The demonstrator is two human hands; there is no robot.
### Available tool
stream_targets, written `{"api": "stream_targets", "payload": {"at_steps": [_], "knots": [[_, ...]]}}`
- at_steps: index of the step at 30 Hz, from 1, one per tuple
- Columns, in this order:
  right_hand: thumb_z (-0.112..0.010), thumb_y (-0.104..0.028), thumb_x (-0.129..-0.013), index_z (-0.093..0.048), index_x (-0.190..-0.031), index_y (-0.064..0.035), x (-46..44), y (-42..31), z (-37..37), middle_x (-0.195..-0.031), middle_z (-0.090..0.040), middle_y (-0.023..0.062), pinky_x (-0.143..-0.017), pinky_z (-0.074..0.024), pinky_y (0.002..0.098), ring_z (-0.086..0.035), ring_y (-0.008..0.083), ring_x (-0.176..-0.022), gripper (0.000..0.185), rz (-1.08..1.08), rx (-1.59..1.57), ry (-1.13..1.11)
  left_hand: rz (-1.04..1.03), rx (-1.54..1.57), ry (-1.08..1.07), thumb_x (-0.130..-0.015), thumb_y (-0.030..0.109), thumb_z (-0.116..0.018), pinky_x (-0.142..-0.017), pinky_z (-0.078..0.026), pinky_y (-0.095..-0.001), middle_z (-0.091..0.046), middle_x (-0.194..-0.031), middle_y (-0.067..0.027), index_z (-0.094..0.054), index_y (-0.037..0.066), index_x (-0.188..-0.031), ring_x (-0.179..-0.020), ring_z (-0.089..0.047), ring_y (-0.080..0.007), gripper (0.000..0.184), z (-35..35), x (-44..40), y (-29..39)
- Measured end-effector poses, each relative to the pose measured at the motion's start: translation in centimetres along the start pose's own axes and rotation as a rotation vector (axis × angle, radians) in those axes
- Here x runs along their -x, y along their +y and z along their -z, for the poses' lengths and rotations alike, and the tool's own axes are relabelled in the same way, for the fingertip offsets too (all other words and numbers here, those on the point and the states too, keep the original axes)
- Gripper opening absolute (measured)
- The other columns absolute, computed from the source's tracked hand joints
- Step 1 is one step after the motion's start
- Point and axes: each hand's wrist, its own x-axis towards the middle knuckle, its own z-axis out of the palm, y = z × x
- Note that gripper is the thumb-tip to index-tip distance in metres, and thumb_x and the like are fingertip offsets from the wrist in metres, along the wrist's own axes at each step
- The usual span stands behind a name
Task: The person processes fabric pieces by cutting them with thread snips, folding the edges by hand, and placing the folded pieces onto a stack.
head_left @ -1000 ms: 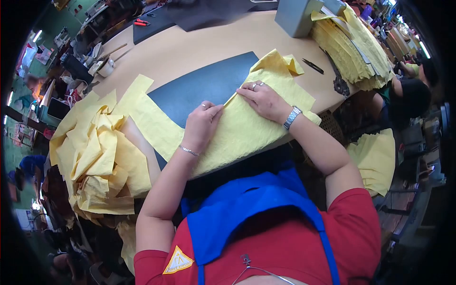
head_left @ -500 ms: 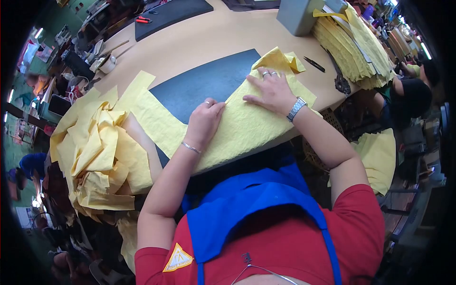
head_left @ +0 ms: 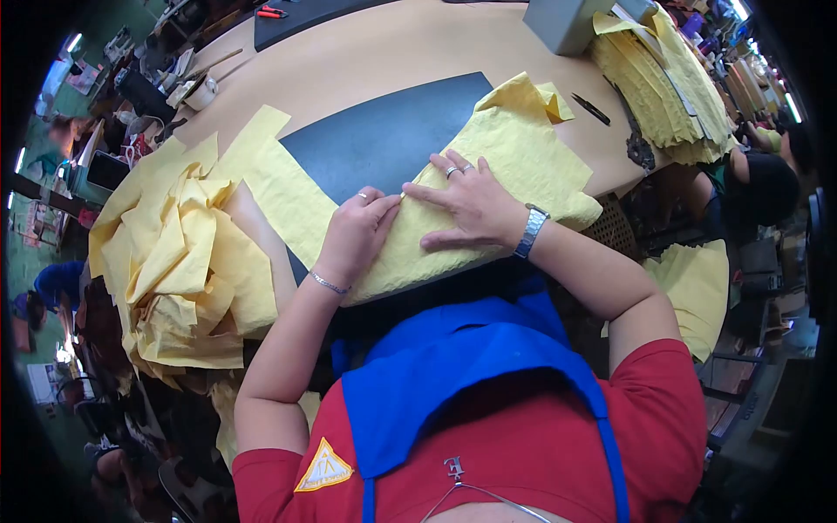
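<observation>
In the head view, my right hand (head_left: 475, 207) has moved in beside my left hand (head_left: 347, 237), so both meet at the yellow sheet's (head_left: 523, 139) edge, over the dark board (head_left: 384, 131). Left fingers pinch it closed; right fingers rest spread, gripping nothing.

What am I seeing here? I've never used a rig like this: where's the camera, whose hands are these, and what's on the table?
There's no machine: a person uses two bare hands, and every picture comes from one head-worn camera looking forward and down. The left hand pinches the edge of a yellow sheet; the right hand rests on it, fingers spread. On the table are a dark board partly under the sheet, a crumpled yellow heap, a stack of yellow sheets and a slim black tool.
</observation>
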Motion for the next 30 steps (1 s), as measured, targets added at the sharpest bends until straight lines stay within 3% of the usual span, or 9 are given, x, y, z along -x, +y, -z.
{"api": "stream_targets", "payload": {"at_steps": [3, 9, 13, 14, 18, 21, 24, 27, 30], "knots": [[-0.052, -0.074, -0.084, -0.049, -0.143, -0.0271, 0.1, 0.4, -0.4, -0.147, -0.042, 0.0212, -0.105, -0.0265, 0.0718, -0.039, 0.0376, -0.139, 0.075, -0.071, -0.012, -0.016, -0.075, -0.071, 0.037, -0.088, 0.006, -0.068, -0.065, -0.052, -0.0353, -0.064, -0.086, -0.0105, -0.072, 0.003, -0.100, -0.072, -0.064, -0.0264, 0.013, -0.2, 0.1, -0.2], [-0.052, -0.069, -0.088, -0.053, -0.139, -0.0198, -0.3, 3.6, -0.3, -0.145, -0.045, 0.0198, -0.105, -0.0262, 0.0713, -0.041, 0.0342, -0.138, 0.071, -0.246, 0.132, 0.099, -0.082, -0.101, 0.040, -0.089, 0.007, -0.066, -0.066, -0.053, -0.0366, -0.064, -0.087, -0.0111, -0.072, 0.003, -0.100, -0.073, -0.064, -0.0282, 0.012, -0.3, 0.1, -0.3], [-0.064, -0.054, -0.088, -0.058, -0.130, -0.0084, -1.5, 0.1, -1.2, -0.128, -0.058, 0.0181, -0.101, -0.0435, 0.0492, -0.056, 0.0319, -0.119, 0.062, 0.089, -0.317, 0.151, -0.036, -0.076, -0.001, -0.090, 0.012, -0.065, -0.071, -0.053, -0.0397, -0.064, -0.088, -0.0101, -0.071, 0.005, -0.097, -0.077, -0.064, -0.0292, 0.012, 0.1, -0.1, -0.1], [-0.067, -0.049, -0.087, -0.059, -0.127, -0.0042, -1.2, -0.9, -0.9, -0.123, -0.060, 0.0196, -0.097, -0.0477, 0.0410, -0.059, 0.0341, -0.113, 0.060, 0.119, -0.224, 0.138, -0.003, -0.054, -0.027, -0.090, 0.013, -0.064, -0.071, -0.053, -0.0399, -0.065, -0.088, -0.0104, -0.072, 0.005, -0.097, -0.077, -0.064, -0.0293, 0.013, 0.4, -0.1, -0.1], [-0.065, -0.053, -0.087, -0.060, -0.128, -0.0082, -1.1, -1.1, -1.9, -0.124, -0.059, 0.0216, -0.099, -0.0462, 0.0447, -0.056, 0.0374, -0.115, 0.061, 0.090, -0.176, 0.160, 0.162, -0.013, -0.176, -0.089, 0.014, -0.064, -0.079, -0.052, -0.0416, -0.066, -0.088, -0.0112, -0.073, 0.006, -0.099, -0.083, -0.065, -0.0290, 0.015, 2.7, 0.1, 0.0], [-0.062, -0.057, -0.087, -0.060, -0.129, -0.0112, -0.9, -1.9, -0.9, -0.124, -0.057, 0.0236, -0.099, -0.0456, 0.0459, -0.054, 0.0390, -0.118, 0.062, 0.091, -0.133, 0.118, 0.092, -0.102, -0.227, -0.087, 0.011, -0.068, -0.083, -0.053, -0.0416, -0.066, -0.090, -0.0099, -0.073, 0.005, -0.102, -0.081, -0.066, -0.0294, 0.017, 3.1, 0.2, -0.9], [-0.060, -0.059, -0.087, -0.059, -0.131, -0.0124, -0.9, -2.4, -1.0, -0.126, -0.056, 0.0244, -0.099, -0.0450, 0.0482, -0.053, 0.0394, -0.120, 0.064, 0.110, -0.075, 0.120, -0.028, -0.318, -0.185, -0.089, 0.014, -0.066, -0.102, -0.041, -0.0563, -0.066, -0.094, -0.0069, -0.073, 0.009, -0.102, -0.088, -0.066, -0.0275, 0.016, 2.9, 0.7, -0.7], [-0.060, -0.061, -0.086, -0.058, -0.131, -0.0112, -1.1, -2.9, -0.9, -0.129, -0.054, 0.0232, -0.098, -0.0448, 0.0527, -0.052, 0.0393, -0.121, 0.067, 0.109, -0.095, 0.091, 0.041, -0.281, -0.239, -0.090, 0.016, -0.065, -0.110, -0.025, -0.0671, -0.067, -0.097, -0.0046, -0.073, 0.012, -0.101, -0.093, -0.065, -0.0252, 0.014, 3.3, 0.9, -0.5], [-0.060, -0.062, -0.086, -0.058, -0.132, -0.0113, -1.3, -2.9, -1.5, -0.130, -0.053, 0.0235, -0.097, -0.0456, 0.0550, -0.051, 0.0401, -0.123, 0.068, 0.094, -0.232, 0.047, 0.180, -0.285, -0.266, -0.091, 0.015, -0.063, -0.111, -0.025, -0.0661, -0.067, -0.097, -0.0037, -0.073, 0.014, -0.101, -0.094, -0.066, -0.0243, 0.014, 3.9, 0.8, -0.5]]}}
